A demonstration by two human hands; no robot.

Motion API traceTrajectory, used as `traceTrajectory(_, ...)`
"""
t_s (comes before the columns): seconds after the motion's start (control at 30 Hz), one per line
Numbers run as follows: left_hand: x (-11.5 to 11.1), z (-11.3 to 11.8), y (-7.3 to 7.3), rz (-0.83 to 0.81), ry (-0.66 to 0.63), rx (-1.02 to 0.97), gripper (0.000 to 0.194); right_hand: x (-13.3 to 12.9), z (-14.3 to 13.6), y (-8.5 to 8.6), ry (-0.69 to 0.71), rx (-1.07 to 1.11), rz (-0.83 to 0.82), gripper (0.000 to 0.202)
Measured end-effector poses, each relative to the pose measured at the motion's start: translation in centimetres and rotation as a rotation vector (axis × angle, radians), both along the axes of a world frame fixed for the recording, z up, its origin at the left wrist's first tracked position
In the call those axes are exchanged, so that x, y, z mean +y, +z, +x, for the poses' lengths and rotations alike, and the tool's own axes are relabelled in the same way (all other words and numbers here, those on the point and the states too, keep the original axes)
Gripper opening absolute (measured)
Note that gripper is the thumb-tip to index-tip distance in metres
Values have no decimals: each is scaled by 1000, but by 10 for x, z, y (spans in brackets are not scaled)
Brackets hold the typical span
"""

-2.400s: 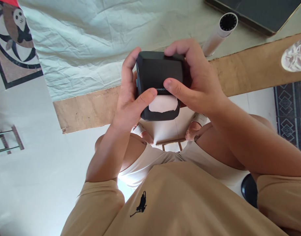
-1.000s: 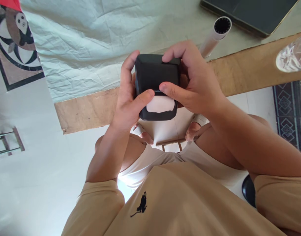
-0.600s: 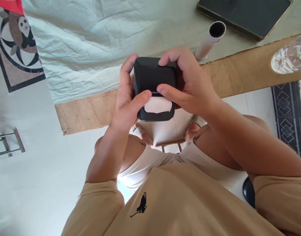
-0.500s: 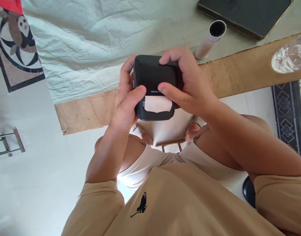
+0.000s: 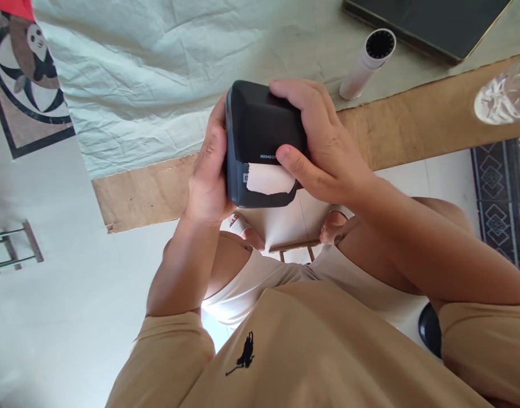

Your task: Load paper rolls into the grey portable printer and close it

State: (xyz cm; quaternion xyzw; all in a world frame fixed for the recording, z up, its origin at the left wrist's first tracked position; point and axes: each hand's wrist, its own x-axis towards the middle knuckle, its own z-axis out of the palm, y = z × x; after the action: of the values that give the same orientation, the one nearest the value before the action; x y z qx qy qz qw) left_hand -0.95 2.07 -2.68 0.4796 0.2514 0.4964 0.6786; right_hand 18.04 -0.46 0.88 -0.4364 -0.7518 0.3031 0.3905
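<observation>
Between my two hands is a black label printer (image 5: 266, 127) with "NIIMBOT" lettering, held above the table's near edge. A strip of white label paper (image 5: 269, 178) with a torn edge sticks out of its slot. My left hand (image 5: 209, 170) grips the printer's left side, its thumb against the side wall and the other fingers mostly hidden behind it. My right hand (image 5: 323, 136) wraps the right side, with the thumb on the front near the lettering and the fingers over the upper corner.
A white tube (image 5: 362, 68) stands on the table's green cloth (image 5: 158, 73). Behind it lies a dark flat device (image 5: 425, 22). A clear plastic bottle or cup (image 5: 504, 96) is at the right, over the bare wooden edge (image 5: 145, 190). A rack-like stool (image 5: 16, 246) is at the far left.
The printer has tilted, showing more of its left side. My left thumb has moved off its front to the side. My right fingers have shifted over the upper corner.
</observation>
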Motion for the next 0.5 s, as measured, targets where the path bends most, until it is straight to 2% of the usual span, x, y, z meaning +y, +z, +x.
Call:
traceTrajectory(0.13, -6, 5, 8, -65, 19, 7, 48, -1, 0, -1, 10, 8, 23, 53)
traceTrajectory(0.37, -12, 6, 14, -238, 134, 55, 42, 2, -2, -7, 53, 31, 59, 56)
traceTrajectory(0.5, -13, 4, 18, -235, 117, 99, 35, 4, -1, -9, 70, 15, 59, 58)
